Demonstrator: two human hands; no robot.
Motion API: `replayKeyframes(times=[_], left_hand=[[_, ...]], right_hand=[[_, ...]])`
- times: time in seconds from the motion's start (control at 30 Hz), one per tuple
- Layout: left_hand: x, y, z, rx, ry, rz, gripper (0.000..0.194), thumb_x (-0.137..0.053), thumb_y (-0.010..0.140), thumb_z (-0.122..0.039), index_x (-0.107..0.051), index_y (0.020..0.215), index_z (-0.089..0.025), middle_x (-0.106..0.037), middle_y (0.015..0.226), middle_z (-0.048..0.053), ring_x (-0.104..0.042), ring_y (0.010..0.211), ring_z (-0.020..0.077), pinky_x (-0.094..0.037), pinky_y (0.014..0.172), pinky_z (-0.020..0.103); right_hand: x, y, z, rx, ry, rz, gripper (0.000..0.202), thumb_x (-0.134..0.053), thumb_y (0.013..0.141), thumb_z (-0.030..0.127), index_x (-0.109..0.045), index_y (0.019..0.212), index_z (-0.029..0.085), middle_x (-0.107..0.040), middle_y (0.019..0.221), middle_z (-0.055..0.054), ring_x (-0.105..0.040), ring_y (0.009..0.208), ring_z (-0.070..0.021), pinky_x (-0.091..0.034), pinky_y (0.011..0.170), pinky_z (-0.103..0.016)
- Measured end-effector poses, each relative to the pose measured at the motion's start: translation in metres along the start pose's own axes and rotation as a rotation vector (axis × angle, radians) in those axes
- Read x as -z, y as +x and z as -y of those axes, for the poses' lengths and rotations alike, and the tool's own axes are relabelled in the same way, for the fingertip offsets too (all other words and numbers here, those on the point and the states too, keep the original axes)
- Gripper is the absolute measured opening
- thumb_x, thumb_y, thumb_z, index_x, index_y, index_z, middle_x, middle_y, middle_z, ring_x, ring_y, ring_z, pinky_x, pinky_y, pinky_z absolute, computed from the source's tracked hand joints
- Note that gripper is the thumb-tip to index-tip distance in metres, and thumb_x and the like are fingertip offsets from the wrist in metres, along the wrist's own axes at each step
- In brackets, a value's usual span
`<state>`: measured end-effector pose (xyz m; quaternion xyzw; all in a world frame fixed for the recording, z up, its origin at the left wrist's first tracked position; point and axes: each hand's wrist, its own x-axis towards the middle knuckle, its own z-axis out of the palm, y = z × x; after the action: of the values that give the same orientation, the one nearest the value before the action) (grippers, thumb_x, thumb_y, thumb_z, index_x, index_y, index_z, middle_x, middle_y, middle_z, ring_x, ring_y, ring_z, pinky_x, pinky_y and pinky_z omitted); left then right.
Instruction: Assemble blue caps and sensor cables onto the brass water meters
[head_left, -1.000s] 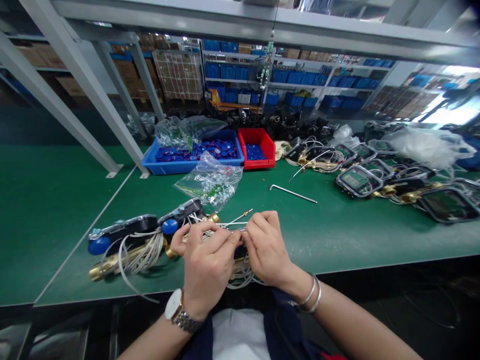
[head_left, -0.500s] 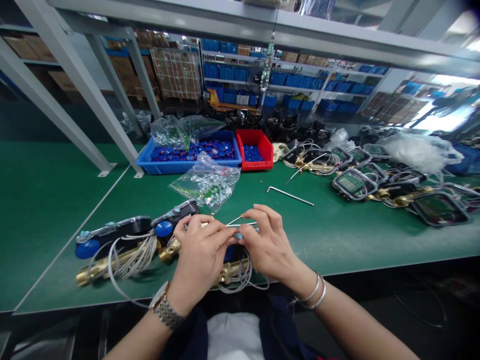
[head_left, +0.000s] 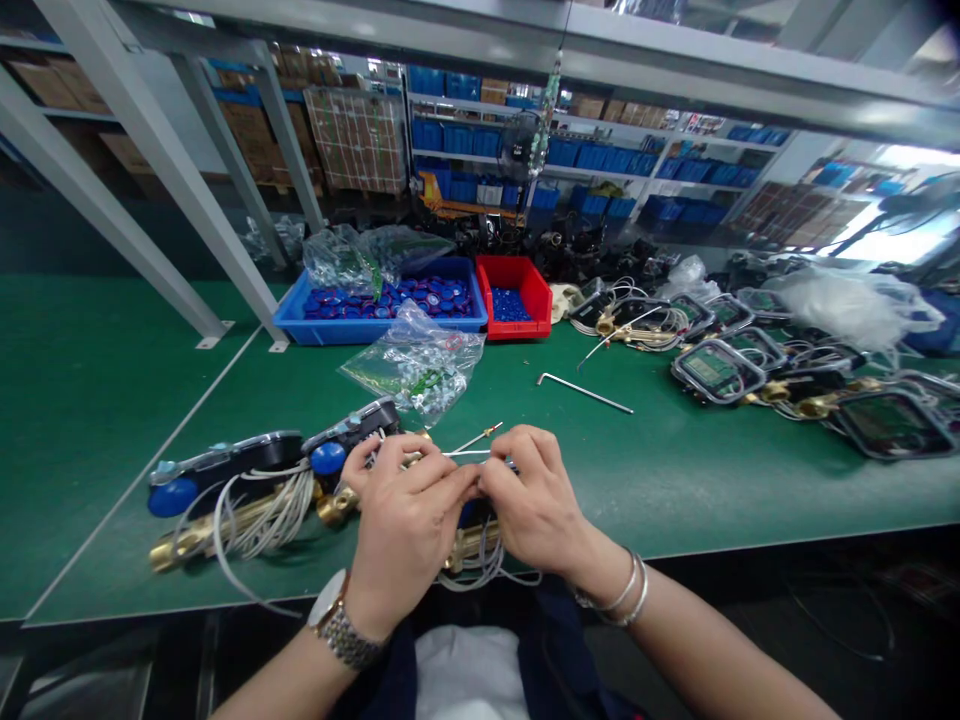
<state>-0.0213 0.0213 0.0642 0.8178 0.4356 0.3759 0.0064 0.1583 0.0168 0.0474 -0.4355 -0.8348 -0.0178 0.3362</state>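
Note:
Over a brass-bodied meter [head_left: 471, 545] near the bench's front edge, my left hand [head_left: 409, 520] and my right hand [head_left: 536, 505] meet with their fingertips pinched together. Whatever lies in the pinch is covered by the fingers. The meter's housing is mostly hidden beneath both hands; its grey cable loops out below. A thin probe lead [head_left: 480, 438] with a brass-coloured fitting sticks out just beyond the fingers. To the left lie two more meters, one with a blue round cap [head_left: 174, 497] and coiled grey cable [head_left: 281, 510], the other with a similar blue cap [head_left: 328, 458].
A clear bag of small pale-blue pieces [head_left: 424, 375] lies ahead. Behind it stand a blue tray [head_left: 375, 333] of blue discs and a red bin [head_left: 517, 328]. A hex key [head_left: 589, 393] lies right of centre; several meters [head_left: 720, 372] crowd the right side.
The small light-blue piece visible between my fingertips is now covered. My right fingers have curled in closer to my left, uncovering the probe lead's end.

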Motion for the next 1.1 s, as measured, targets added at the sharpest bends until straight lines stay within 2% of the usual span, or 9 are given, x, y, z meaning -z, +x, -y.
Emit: replayKeyframes(times=[0.1, 0.23, 0.4, 0.53, 0.63, 0.77, 0.93, 1.0, 1.1], left_hand=[[-0.001, -0.001, -0.003, -0.032, 0.079, -0.072, 0.012, -0.07, 0.09, -0.021, -0.074, 0.098, -0.029, -0.077, 0.086, -0.004, -0.057, 0.095, 0.025, -0.024, 0.101, 0.058], [-0.001, 0.0, -0.002, -0.022, 0.049, 0.028, 0.017, -0.068, 0.091, -0.023, -0.074, 0.105, -0.031, -0.077, 0.092, -0.003, -0.057, 0.098, 0.0258, -0.026, 0.101, 0.058], [-0.001, 0.003, 0.001, -0.024, 0.033, -0.011, 0.017, -0.068, 0.092, -0.022, -0.075, 0.104, -0.031, -0.076, 0.088, -0.001, -0.058, 0.097, 0.0239, -0.028, 0.102, 0.056], [0.002, 0.005, 0.006, -0.002, -0.012, 0.121, 0.023, -0.065, 0.092, -0.018, -0.074, 0.107, -0.033, -0.075, 0.091, -0.002, -0.059, 0.099, 0.024, -0.026, 0.102, 0.057], [0.003, 0.005, 0.005, 0.004, 0.001, 0.122, 0.019, -0.068, 0.091, -0.02, -0.075, 0.103, -0.033, -0.076, 0.089, -0.002, -0.059, 0.098, 0.0239, -0.027, 0.099, 0.055], [0.001, 0.003, 0.001, 0.002, 0.092, -0.023, 0.012, -0.069, 0.092, -0.027, -0.076, 0.099, -0.033, -0.077, 0.089, -0.004, -0.059, 0.098, 0.0237, -0.024, 0.102, 0.056], [0.003, 0.003, 0.005, 0.043, 0.026, 0.136, 0.017, -0.066, 0.093, -0.024, -0.076, 0.101, -0.035, -0.076, 0.092, -0.006, -0.056, 0.101, 0.024, -0.025, 0.1, 0.056], [0.004, 0.003, 0.006, 0.042, 0.008, 0.166, 0.016, -0.067, 0.093, -0.025, -0.075, 0.101, -0.036, -0.076, 0.089, -0.005, -0.055, 0.102, 0.0239, -0.025, 0.1, 0.055], [0.002, 0.001, 0.005, 0.034, 0.061, 0.094, 0.013, -0.068, 0.092, -0.028, -0.076, 0.099, -0.035, -0.075, 0.086, -0.005, -0.056, 0.103, 0.0237, -0.023, 0.104, 0.056]], right_hand=[[-0.001, 0.001, 0.002, -0.154, 0.1, 0.044, 0.021, -0.04, 0.099, 0.014, -0.051, 0.082, 0.019, -0.052, 0.09, -0.008, -0.048, 0.09, -0.022, -0.048, 0.079, -0.041], [0.001, -0.001, -0.003, 0.033, -0.037, -0.001, 0.004, -0.053, 0.095, 0.017, -0.055, 0.093, 0.018, -0.048, 0.119, -0.014, -0.042, 0.121, -0.0299, -0.045, 0.1, -0.05], [0.003, -0.003, -0.007, 0.018, -0.102, -0.02, 0.009, -0.052, 0.094, 0.012, -0.056, 0.09, 0.019, -0.046, 0.115, -0.012, -0.044, 0.117, -0.0276, -0.048, 0.098, -0.048], [0.006, 0.001, -0.01, 0.12, -0.111, 0.012, 0.004, -0.057, 0.095, 0.019, -0.058, 0.097, 0.021, -0.043, 0.129, -0.012, -0.035, 0.134, -0.0306, -0.043, 0.108, -0.05], [0.004, 0.004, -0.01, 0.123, -0.086, 0.035, 0.007, -0.054, 0.097, 0.018, -0.057, 0.093, 0.022, -0.049, 0.118, -0.009, -0.042, 0.122, -0.0273, -0.045, 0.102, -0.047], [0.001, 0.007, -0.005, -0.124, 0.092, 0.1, 0.019, -0.042, 0.102, 0.018, -0.051, 0.085, 0.02, -0.052, 0.096, -0.008, -0.047, 0.097, -0.0225, -0.048, 0.088, -0.042], [0.002, 0.004, -0.01, 0.06, -0.036, 0.059, 0.007, -0.053, 0.099, 0.024, -0.057, 0.095, 0.02, -0.05, 0.121, -0.013, -0.039, 0.124, -0.0304, -0.041, 0.104, -0.049], [0.0, 0.003, -0.009, 0.109, -0.06, 0.046, 0.007, -0.054, 0.098, 0.021, -0.057, 0.092, 0.021, -0.052, 0.117, -0.011, -0.039, 0.123, -0.0295, -0.041, 0.103, -0.048], [-0.004, 0.002, -0.004, -0.058, 0.022, 0.105, 0.016, -0.046, 0.099, 0.017, -0.054, 0.086, 0.02, -0.054, 0.1, -0.009, -0.046, 0.103, -0.0245, -0.046, 0.091, -0.043]])
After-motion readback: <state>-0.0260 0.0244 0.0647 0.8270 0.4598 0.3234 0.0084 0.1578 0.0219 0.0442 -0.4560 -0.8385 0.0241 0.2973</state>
